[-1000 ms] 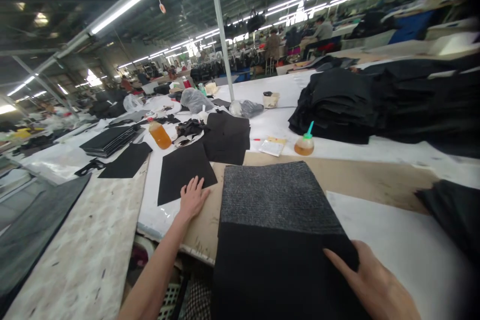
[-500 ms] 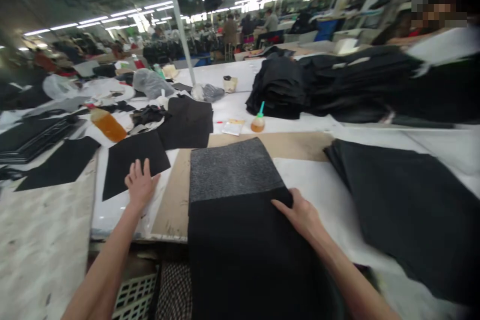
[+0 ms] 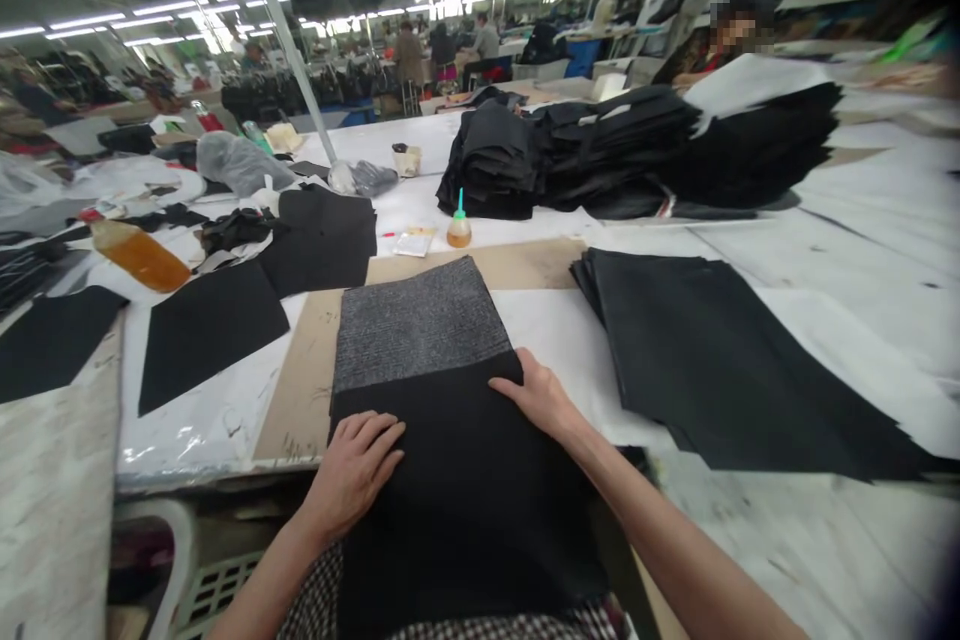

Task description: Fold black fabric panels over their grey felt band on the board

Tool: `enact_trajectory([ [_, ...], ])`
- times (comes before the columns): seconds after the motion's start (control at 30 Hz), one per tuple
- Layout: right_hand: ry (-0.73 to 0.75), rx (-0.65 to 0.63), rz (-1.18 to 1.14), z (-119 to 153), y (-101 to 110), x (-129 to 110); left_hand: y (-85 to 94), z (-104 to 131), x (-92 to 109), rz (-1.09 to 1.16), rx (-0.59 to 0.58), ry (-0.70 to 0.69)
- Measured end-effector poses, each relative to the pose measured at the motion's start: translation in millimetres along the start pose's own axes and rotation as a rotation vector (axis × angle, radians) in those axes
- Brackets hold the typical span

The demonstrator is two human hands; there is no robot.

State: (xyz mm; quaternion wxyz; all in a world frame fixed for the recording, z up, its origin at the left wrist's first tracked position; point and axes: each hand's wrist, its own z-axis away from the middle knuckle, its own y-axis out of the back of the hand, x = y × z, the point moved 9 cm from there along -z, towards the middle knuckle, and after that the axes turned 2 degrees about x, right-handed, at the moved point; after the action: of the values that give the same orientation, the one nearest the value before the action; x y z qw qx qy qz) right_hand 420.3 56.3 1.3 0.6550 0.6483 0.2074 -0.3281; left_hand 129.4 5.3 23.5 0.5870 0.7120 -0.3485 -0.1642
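Note:
A black fabric panel (image 3: 457,480) hangs over the table's front edge toward my body. Beyond it lies a grey textured piece (image 3: 420,325), meeting the black along a straight line. Whether they are joined, I cannot tell. My left hand (image 3: 358,465) rests flat on the panel's left side, fingers stretched out. At the right edge, near the grey piece, my right hand (image 3: 541,395) pinches the black panel, thumb on top and fingers partly hidden below. Brown board (image 3: 292,400) shows under the work.
To the right lies a stack of black panels (image 3: 712,360). Behind stand a small bottle with a green nozzle (image 3: 459,232) and a heap of black pieces (image 3: 570,155). An amber bottle (image 3: 142,255) lies at left near loose black pieces (image 3: 214,330). A person (image 3: 720,35) sits beyond.
My left hand has come right, from beside a loose black piece at left onto the black panel. My right hand still holds the panel's right edge. The camera view has turned right.

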Motion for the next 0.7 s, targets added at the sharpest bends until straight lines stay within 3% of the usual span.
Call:
enact_trajectory([
  [0.17,-0.024,-0.022,-0.114,39.0,-0.9,18.8,-0.6,15.9,12.5,-0.024,-0.012,0.0],
  [0.23,0.013,0.05,-0.035,46.7,4.1,16.7,-3.8,20.3,17.9,-0.052,-0.007,0.021],
  [0.37,0.214,0.371,0.239,64.7,26.2,-18.8,-12.8,29.2,28.6,-0.141,-0.031,-0.013],
  [0.43,0.344,0.372,0.273,76.3,20.3,-38.9,-12.9,34.3,25.0,-0.14,-0.056,-0.037],
  [0.47,0.408,0.332,0.269,82.2,13.3,-46.3,-9.5,36.3,16.2,-0.116,-0.052,-0.003],
  [0.53,0.478,0.271,0.264,92.8,0.4,-50.9,4.6,40.8,-17.3,-0.034,0.016,0.196],
  [0.63,0.369,0.369,0.293,97.8,0.5,-31.6,20.2,55.5,-76.4,0.125,0.144,0.623],
  [0.7,0.29,0.431,0.303,95.7,4.1,-17.0,15.8,60.1,-95.5,0.222,0.152,0.784],
])
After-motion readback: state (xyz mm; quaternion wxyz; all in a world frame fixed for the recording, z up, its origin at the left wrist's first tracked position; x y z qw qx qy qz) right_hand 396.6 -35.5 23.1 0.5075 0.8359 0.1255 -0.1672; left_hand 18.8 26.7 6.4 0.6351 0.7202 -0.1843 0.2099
